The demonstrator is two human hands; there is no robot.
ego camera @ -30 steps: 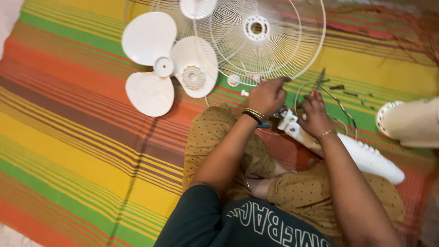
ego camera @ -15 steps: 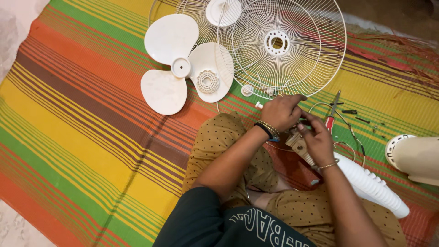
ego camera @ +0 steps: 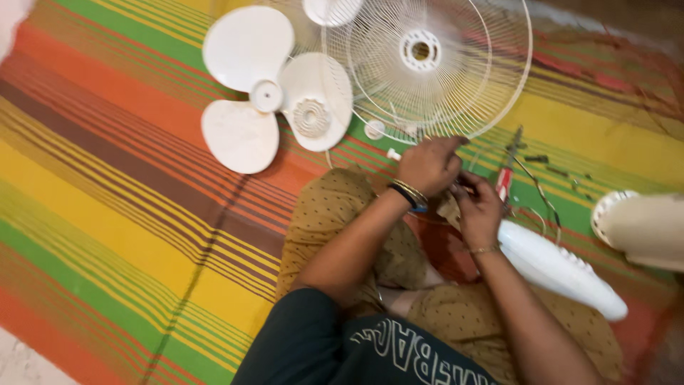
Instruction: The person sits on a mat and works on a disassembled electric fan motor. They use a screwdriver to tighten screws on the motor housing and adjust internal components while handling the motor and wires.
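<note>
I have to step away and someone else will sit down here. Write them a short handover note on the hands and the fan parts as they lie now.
Left hand and right hand are close together over the lap, working on something small; what they grip is hidden.
Screwdriver with red handle lies on the striped mat, just beyond the right hand.
White fan blade and wire guard are off, lying ahead on the mat.
White housing rests by the right knee.
Fan in pieces, nothing reassembled.

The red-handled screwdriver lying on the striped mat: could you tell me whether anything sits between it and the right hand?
Nothing visible does. The red-handled screwdriver lies on the striped mat just beyond the right hand, with no object between them; the left hand sits to the other side.
</note>
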